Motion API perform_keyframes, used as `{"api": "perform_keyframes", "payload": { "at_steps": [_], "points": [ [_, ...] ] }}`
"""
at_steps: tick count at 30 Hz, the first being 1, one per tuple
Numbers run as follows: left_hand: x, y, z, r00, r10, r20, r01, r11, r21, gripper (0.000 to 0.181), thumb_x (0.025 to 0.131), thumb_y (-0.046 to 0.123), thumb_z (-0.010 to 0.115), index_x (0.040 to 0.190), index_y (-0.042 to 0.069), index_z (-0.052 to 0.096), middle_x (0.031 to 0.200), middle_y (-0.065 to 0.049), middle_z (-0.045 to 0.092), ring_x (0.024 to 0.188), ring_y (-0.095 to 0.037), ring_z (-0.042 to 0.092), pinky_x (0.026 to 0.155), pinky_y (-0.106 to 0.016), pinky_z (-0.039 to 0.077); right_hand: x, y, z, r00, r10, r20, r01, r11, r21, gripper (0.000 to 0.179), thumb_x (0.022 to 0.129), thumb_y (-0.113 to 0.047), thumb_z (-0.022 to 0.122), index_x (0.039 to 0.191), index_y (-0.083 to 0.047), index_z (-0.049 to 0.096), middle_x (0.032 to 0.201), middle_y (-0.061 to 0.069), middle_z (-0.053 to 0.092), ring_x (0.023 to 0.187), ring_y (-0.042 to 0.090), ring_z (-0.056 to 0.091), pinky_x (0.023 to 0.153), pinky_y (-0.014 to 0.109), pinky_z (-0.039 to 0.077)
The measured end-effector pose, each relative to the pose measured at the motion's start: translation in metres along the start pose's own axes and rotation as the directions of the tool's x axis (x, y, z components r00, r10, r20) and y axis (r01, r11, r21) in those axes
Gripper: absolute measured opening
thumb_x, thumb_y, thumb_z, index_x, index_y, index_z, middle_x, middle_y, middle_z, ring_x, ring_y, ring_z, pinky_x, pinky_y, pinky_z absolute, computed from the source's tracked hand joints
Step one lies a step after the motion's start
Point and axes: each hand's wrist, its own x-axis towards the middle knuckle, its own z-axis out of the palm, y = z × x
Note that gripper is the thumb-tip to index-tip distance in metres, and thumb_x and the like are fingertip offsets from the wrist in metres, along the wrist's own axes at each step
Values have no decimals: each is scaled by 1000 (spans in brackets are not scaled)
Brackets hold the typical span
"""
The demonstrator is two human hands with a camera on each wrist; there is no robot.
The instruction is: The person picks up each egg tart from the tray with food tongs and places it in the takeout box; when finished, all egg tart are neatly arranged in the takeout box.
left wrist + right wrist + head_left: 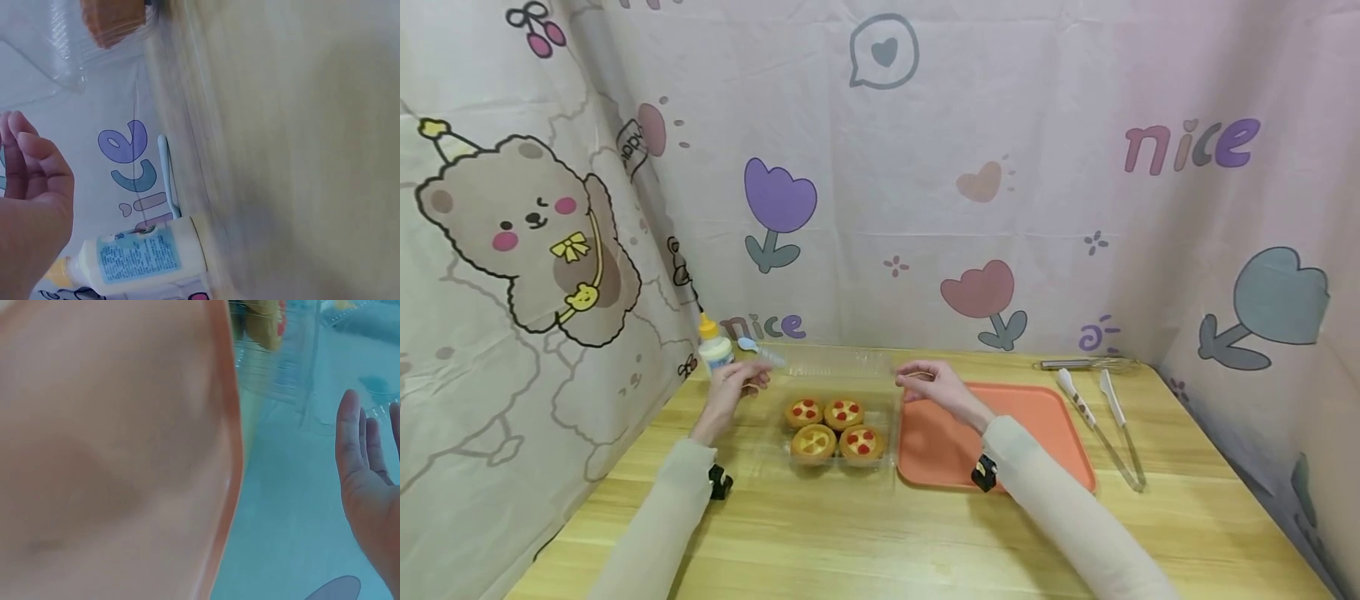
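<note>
A clear plastic clamshell box [889,421] stands on the table with its lid [838,363] raised at the back. Inside sit several round tarts [815,446] with yellow filling, most dotted with red pieces. Beside the lid's left end is my left hand [737,387], fingers loosely bent; the left wrist view shows this hand [40,181] holding nothing, a little apart from the lid. At the lid's right end is my right hand [943,387], over the tray's edge. Its fingers [348,434] look nearly straight near the lid's corner; whether they touch it I cannot tell.
An orange tray [940,446] lies right of the box. Farther right are white-tipped tongs [1112,437], with a whisk [1082,364] behind them. A yellow-capped squeeze bottle [715,350] and a pale blue spoon-like utensil [748,343] are at the back left, before the curtain [895,208].
</note>
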Motion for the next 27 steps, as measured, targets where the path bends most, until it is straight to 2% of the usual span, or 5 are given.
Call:
{"api": "perform_keyframes", "payload": {
  "at_steps": [4, 9, 15, 21, 27],
  "points": [
    [-4, 2, -4, 999, -16, 30, 17, 999, -35, 32, 102, 6, 47, 90, 10, 76, 77, 2, 71, 69, -11, 64, 59, -23, 55, -7, 0, 0, 998, -30, 61, 32, 999, -20, 38, 97, -18, 63, 128, 4, 59, 131, 25, 60, 104, 50, 62, 99, 65, 47],
    [-12, 5, -8, 994, -47, 103, 50, 999, -21, 20, 100, 14, 56, 92, 20, 74, 81, 6, 71, 72, -8, 63, 62, -21, 55, -16, 1, 1, 996, -19, 86, 24, 998, -54, 40, 97, -22, 62, 130, 0, 59, 134, 23, 58, 112, 51, 58, 98, 63, 49],
    [-26, 1, -16, 976, -131, 175, 114, 988, 106, 22, 98, 19, 60, 114, 6, 68, 97, 11, 70, 82, -5, 63, 69, -21, 56, -27, 10, 7, 998, 27, 50, -22, 994, -107, 37, 98, -24, 60, 129, -3, 61, 132, 20, 59, 111, 47, 58, 91, 54, 56],
    [-38, -1, -21, 955, -179, 236, 94, 939, 330, 42, 96, 25, 64, 126, -4, 60, 122, -17, 66, 93, -8, 63, 80, -33, 58, -34, 17, 19, 999, 54, 3, -53, 986, -161, 30, 95, -17, 63, 121, -2, 65, 117, 18, 66, 103, 44, 62, 82, 52, 60],
    [-45, -2, -28, 932, -176, 316, 58, 935, 350, 44, 96, 20, 64, 130, -7, 56, 122, -22, 64, 93, -7, 62, 79, -34, 58, -40, 19, 26, 999, 41, 4, -40, 985, -168, 28, 93, -10, 64, 118, 3, 65, 111, 21, 66, 99, 47, 62, 79, 52, 60]
  ]
}}
